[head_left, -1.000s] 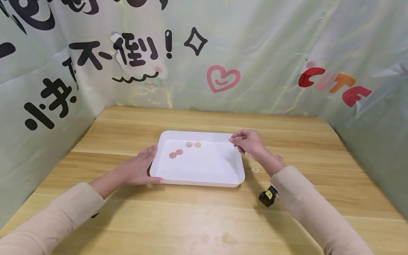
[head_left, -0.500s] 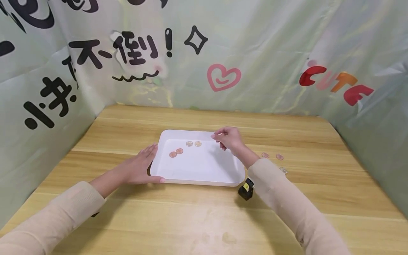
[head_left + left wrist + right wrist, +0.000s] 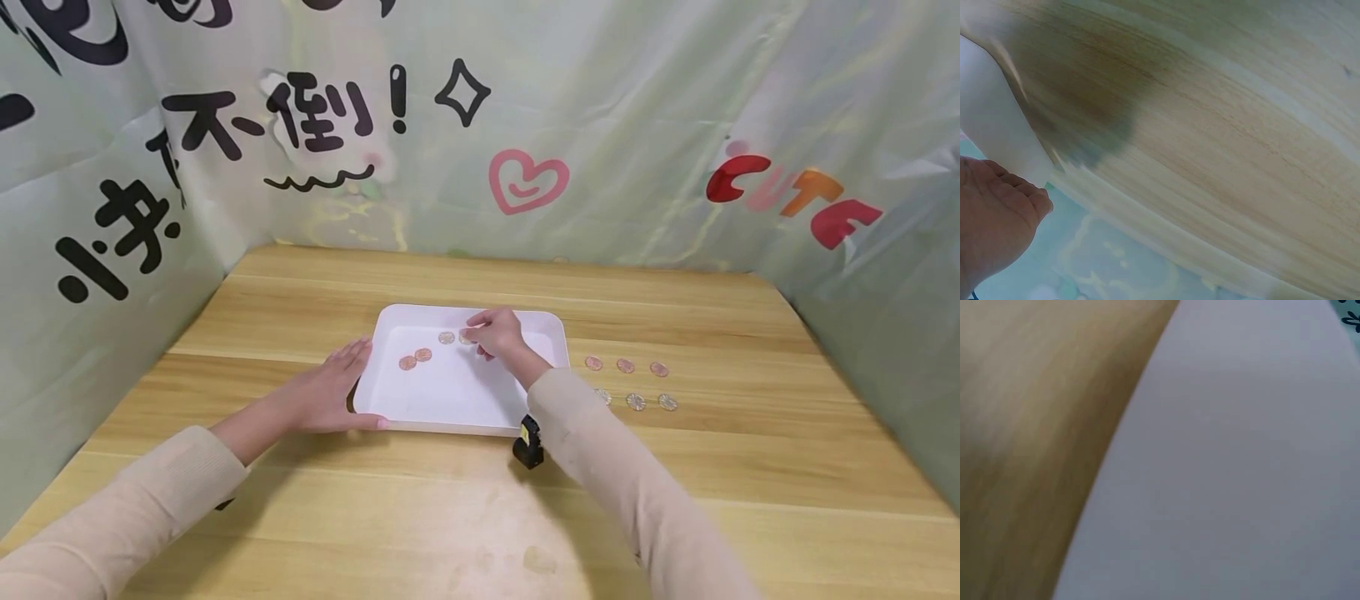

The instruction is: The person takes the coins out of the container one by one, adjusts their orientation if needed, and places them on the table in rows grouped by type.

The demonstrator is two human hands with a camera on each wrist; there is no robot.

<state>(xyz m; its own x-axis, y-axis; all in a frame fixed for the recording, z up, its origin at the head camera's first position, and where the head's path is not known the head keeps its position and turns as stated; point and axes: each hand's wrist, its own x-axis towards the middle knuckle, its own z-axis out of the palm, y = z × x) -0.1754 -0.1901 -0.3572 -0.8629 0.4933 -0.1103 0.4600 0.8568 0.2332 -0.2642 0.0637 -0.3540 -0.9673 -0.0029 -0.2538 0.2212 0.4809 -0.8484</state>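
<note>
In the head view, a white rectangular tray [image 3: 450, 400] sits mid-table with coins in it. Two copper coins [image 3: 407, 363] lie at its left, and a silver-looking coin [image 3: 446, 337] lies farther back. Beside that one, a gold-toned coin [image 3: 463, 337] is partly covered by the fingertips of my right hand [image 3: 497, 335], which reaches over the tray with loosely bent fingers. My left hand [image 3: 327, 393] rests against the tray's left side, fingers extended along it and thumb at the front edge. The left wrist view shows its fingers beside the tray wall [image 3: 997, 106].
Right of the tray, a row of three copper coins [image 3: 626, 366] lies behind a row of three silver-looking coins [image 3: 636, 402], one partly behind the sleeve. A black wrist camera [image 3: 528, 443] hangs below the right wrist. A printed curtain [image 3: 615, 108] encloses the table.
My right hand has moved left from the tray's right rim to the gold-toned coin, uncovering the coins on the table. The left hand and tray have stayed in place.
</note>
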